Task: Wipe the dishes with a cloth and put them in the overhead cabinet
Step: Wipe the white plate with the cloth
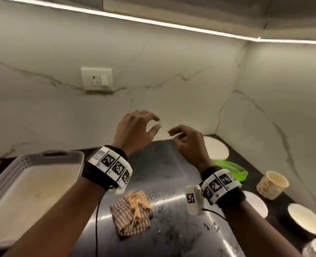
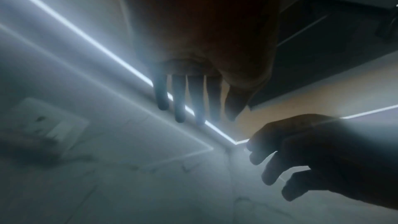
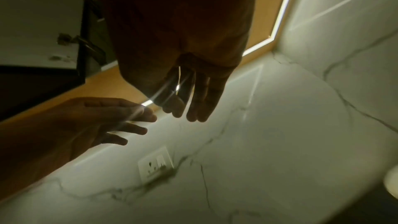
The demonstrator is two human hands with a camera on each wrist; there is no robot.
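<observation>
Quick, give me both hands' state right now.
Left hand: open, fingers loosely curled, holding nothing.
Right hand: open, fingers loosely curled, holding nothing.

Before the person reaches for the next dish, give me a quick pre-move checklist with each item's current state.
1. Left hand free: ok, fingers loosely spread, holding nothing.
2. Right hand free: ok, loosely curled, holding nothing.
3. Checked cloth within reach: ok, lying crumpled on the steel surface below the wrists.
4. Dishes left to wipe: ok, white plates and a paper cup sit on the dark counter at right.
5. Overhead cabinet open: ok, the right wrist view shows its door swung open, hinge visible.
6. Grey tray at left: cannot tell whether it is wiped.
</observation>
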